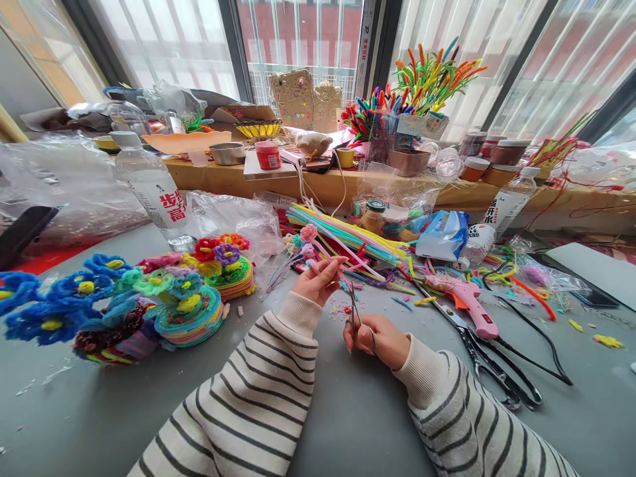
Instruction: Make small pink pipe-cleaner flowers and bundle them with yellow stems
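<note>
My left hand is raised over the middle of the table, thumb and fingers pinched on a small piece of pink pipe cleaner. Most of that piece is covered by the fingers. To the right, my right hand grips a small pair of scissors by its handles, blades pointing up and away. The scissor tips are near the left fingertips; whether they touch the pink piece I cannot tell. Beyond the left hand is a pink pipe-cleaner flower. Coloured clippings lie scattered beneath the hands.
Pipe-cleaner flower pots stand at left, beside a water bottle. A bundle of pipe cleaners lies behind the hands. At right are a pink glue gun with its black cord and large shears. A cluttered ledge runs along the back.
</note>
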`<action>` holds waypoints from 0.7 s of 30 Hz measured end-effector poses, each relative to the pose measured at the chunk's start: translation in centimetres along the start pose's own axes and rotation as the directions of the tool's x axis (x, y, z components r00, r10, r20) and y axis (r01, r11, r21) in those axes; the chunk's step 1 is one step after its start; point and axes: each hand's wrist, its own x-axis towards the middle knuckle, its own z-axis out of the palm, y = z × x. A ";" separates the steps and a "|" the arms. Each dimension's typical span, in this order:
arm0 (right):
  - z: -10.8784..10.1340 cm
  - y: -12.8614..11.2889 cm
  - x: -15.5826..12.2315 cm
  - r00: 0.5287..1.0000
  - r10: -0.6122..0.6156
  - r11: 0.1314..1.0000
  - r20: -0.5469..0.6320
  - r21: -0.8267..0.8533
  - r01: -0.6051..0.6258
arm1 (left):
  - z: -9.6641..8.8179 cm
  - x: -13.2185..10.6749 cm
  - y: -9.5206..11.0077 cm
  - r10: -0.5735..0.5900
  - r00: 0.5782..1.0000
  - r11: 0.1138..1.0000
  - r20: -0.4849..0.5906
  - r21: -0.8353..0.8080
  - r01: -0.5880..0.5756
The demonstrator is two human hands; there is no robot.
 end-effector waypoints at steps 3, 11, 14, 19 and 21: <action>0.0 -0.1 0.0 1.000 0.010 1.000 0.009 0.010 -0.010 | -0.1 0.1 0.0 -0.010 1.000 1.000 0.001 0.003 0.010; 0.0 0.0 -0.1 1.000 0.001 1.000 0.015 -0.005 -0.001 | -0.1 0.3 0.0 -0.022 1.000 1.000 0.000 -0.001 0.022; 0.0 0.0 -0.1 1.000 -0.006 1.000 0.009 -0.010 0.006 | 0.0 0.2 0.0 -0.026 1.000 1.000 0.003 0.000 0.026; 0.0 0.2 0.0 1.000 -0.007 1.000 0.001 -0.016 0.007 | -0.1 0.2 0.1 -0.026 1.000 0.999 -0.008 -0.019 0.026; -0.1 0.2 0.0 1.000 -0.007 1.000 0.000 -0.013 0.007 | -0.1 0.2 0.1 -0.025 1.000 0.999 -0.017 -0.030 0.025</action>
